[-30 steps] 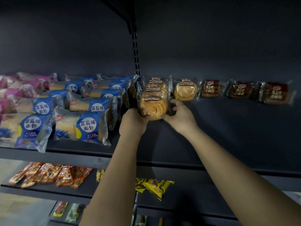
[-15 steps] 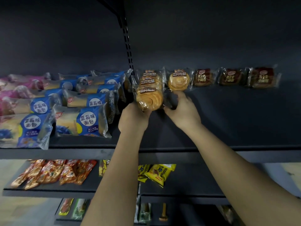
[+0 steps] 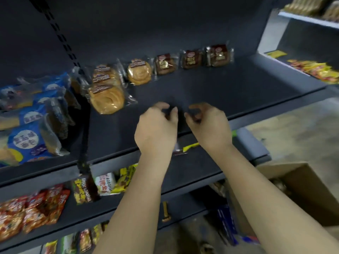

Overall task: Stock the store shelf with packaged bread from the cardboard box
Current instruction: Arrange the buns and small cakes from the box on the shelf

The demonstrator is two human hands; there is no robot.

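Both hands hang just above the front part of the dark shelf (image 3: 211,88), close together but not touching. The left hand (image 3: 156,129) and the right hand (image 3: 208,125) each have the fingers curled in toward the thumb and hold nothing. The nearest round bread packet (image 3: 106,99) lies on the shelf up and to the left of the left hand, apart from it, at the front of a short row of the same packets (image 3: 104,75) that overlap toward the back wall. One more round packet (image 3: 139,71) sits alone just right of that row, and three dark brown packets (image 3: 191,58) follow it along the back. Blue bread packets (image 3: 25,142) fill the shelf section to the left. The cardboard box (image 3: 311,189) stands open on the floor at lower right, beside the right forearm; what is in it is too dim to make out. On the shelf below lie red snack bags (image 3: 27,213) and yellow snack bags (image 3: 124,178).
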